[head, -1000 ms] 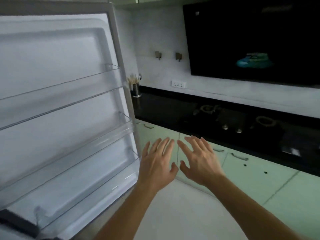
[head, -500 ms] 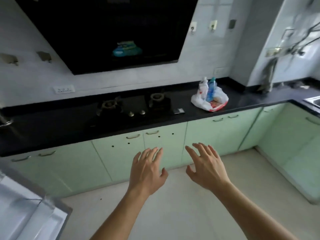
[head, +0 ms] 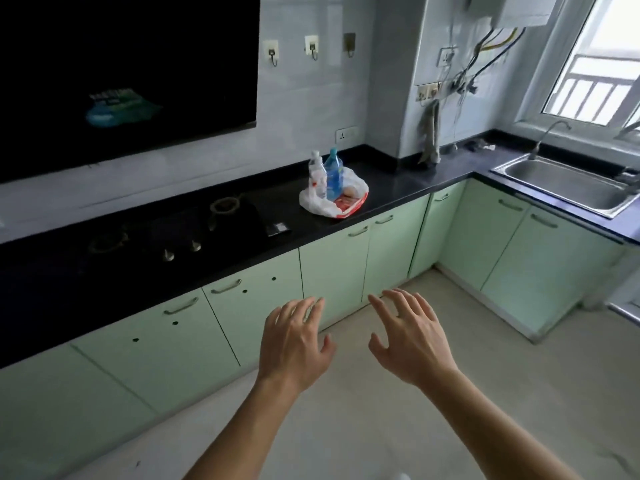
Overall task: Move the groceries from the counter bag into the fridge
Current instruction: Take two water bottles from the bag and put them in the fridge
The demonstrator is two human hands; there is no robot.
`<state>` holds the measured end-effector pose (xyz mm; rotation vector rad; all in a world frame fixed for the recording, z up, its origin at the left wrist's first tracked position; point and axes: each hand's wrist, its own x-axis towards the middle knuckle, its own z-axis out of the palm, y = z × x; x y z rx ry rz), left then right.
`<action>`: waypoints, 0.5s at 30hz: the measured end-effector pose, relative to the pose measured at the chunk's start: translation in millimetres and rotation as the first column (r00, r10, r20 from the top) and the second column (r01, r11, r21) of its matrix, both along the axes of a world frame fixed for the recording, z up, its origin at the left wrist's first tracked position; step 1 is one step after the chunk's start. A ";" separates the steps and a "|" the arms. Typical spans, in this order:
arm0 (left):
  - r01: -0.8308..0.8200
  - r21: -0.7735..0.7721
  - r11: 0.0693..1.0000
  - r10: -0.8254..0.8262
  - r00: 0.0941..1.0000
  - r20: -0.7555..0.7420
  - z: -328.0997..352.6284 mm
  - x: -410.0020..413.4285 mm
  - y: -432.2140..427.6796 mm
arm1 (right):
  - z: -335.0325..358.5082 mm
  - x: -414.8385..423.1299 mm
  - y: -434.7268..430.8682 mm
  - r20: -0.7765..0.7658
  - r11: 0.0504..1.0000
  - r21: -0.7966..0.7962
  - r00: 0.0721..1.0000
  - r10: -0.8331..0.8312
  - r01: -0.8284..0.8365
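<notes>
A white plastic bag [head: 320, 204] lies open on the black counter [head: 391, 188], right of the hob. In it stand a clear bottle with a white cap [head: 317, 174] and a blue bottle [head: 334, 174]; a red packet [head: 348, 203] and something pale lie beside them. My left hand [head: 294, 344] and my right hand [head: 412, 339] float side by side in front of me over the floor, fingers spread and empty, well short of the bag. The fridge is out of view.
A gas hob [head: 162, 233] sits in the counter at the left under a black hood [head: 121, 74]. Pale green cabinets [head: 332, 271] run below. A steel sink [head: 568, 183] with a tap is at the right under a window. Beige floor lies ahead.
The view has swung right, away from the open fridge door and toward the counter bag and sink. Both hands stay out in front, empty, and the bag looks nearer.
</notes>
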<state>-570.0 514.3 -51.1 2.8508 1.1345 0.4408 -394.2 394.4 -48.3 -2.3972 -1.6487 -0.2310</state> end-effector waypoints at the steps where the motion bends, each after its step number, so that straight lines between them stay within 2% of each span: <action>1: 0.008 0.000 1.000 -0.008 1.000 -0.004 -1.9 13.7 3.4 | -3.0 12.3 3.5 -0.002 1.000 -0.003 1.000 -0.003 0.003; 7: 0.017 0.001 1.000 -0.017 1.000 -0.025 -7.5 106.9 42.3 | -11.9 104.1 40.9 -0.041 1.000 0.015 0.999 -0.024 0.025; 15: -0.111 -0.031 0.993 0.111 0.994 -0.001 -4.3 220.6 101.5 | -11.0 230.7 102.1 -0.048 1.000 -0.009 0.999 0.011 -0.012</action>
